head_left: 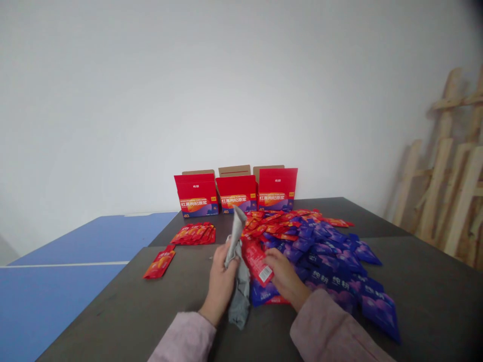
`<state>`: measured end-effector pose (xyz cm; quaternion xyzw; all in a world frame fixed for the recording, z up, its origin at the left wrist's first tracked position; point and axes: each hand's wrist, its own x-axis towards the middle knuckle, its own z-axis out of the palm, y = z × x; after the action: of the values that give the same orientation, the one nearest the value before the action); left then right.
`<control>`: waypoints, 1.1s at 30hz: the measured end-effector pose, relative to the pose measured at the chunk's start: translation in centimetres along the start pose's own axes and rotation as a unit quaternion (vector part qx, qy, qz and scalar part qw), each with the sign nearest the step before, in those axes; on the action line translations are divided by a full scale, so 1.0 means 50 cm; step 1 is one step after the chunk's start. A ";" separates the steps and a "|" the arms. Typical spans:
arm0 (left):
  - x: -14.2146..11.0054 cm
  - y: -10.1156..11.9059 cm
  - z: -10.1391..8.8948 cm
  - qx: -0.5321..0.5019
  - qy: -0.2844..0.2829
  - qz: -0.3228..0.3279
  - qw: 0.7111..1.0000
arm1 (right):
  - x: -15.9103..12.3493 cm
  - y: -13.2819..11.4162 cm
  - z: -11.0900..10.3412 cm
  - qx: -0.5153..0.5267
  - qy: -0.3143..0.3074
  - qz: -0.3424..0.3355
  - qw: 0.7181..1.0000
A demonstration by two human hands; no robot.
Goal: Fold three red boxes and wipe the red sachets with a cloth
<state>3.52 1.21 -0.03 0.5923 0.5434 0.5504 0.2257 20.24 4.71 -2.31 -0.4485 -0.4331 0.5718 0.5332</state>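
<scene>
My left hand (222,274) is closed around a crumpled grey cloth (240,291), one end of which sticks up above the fingers while the rest hangs down to the table. In my right hand (285,274) is a red pouch (256,259), its barcode side facing up, pinched at its right edge close to the cloth. Under and beyond my right hand spreads a heap of purple pouches (332,266). Behind them lies a pile of red pouches (271,221). A single red pouch (159,263) rests to the left, in front of an overlapping row of red pouches (194,233).
Three open red boxes, the left box (198,200), the middle box (237,194) and the right box (277,189), stand along the back of the dark table (124,311). A blue table (75,291) adjoins on the left. Wooden frames (445,176) lean at the right wall.
</scene>
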 end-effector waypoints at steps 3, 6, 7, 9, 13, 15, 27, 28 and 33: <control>-0.041 0.016 0.037 0.133 -0.099 0.092 0.982 | -0.020 0.018 0.035 0.131 -0.075 -0.015 0.988; -0.068 0.030 0.058 0.225 -0.116 0.142 0.957 | -0.028 0.026 0.054 0.179 -0.099 -0.020 0.979; -0.070 0.033 0.062 0.247 -0.106 0.154 0.951 | -0.030 0.025 0.056 0.184 -0.098 -0.016 0.978; -0.064 0.034 0.064 0.278 -0.079 0.175 0.941 | -0.036 0.020 0.059 0.207 -0.096 0.003 0.974; -0.022 0.013 0.053 0.281 0.010 0.162 0.946 | -0.063 -0.004 0.064 0.263 -0.153 0.046 0.951; 0.005 -0.008 0.036 0.237 0.051 0.109 0.964 | -0.078 -0.015 0.068 0.251 -0.208 0.048 0.944; -0.007 0.004 0.026 -0.222 0.009 -0.107 0.969 | -0.077 -0.011 0.073 0.260 -0.072 0.042 0.962; -0.013 0.009 0.036 -0.193 -0.004 -0.080 0.978 | -0.078 -0.008 0.077 0.254 -0.070 0.036 0.964; -0.047 0.028 0.052 -0.068 -0.048 0.027 0.996 | -0.093 -0.005 0.089 0.270 -0.096 -0.002 0.958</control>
<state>6.85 -0.46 -0.55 0.6159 0.4772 0.5626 0.2764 16.10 0.00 -0.82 -0.2302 -0.3128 0.7070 0.5910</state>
